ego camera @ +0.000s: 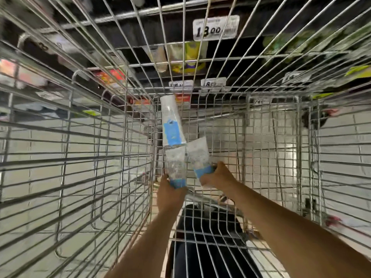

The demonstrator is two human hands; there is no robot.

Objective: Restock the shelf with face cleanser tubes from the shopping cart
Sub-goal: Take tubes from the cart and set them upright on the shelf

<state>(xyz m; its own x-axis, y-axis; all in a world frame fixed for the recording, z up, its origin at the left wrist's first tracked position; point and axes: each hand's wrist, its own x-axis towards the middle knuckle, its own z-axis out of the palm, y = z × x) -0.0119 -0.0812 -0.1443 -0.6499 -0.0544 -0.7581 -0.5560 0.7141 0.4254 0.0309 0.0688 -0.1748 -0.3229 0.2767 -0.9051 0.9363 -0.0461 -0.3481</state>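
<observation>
Cart (120,137): left hand (170,195) and right hand (217,175) each clamped a tube (176,167) (198,155) by its blue end, mid-basket, apparently to lift both shelfward; third tube (171,123) leaned on far wall

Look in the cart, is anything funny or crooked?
Nothing is spilled or broken. One loose tube leans tilted against the cart's wire wall, while the left hand and right hand each hold another tube.

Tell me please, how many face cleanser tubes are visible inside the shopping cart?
3: one in the left hand, one in the right hand, and one tube lying beyond them. None seems hidden.
</observation>
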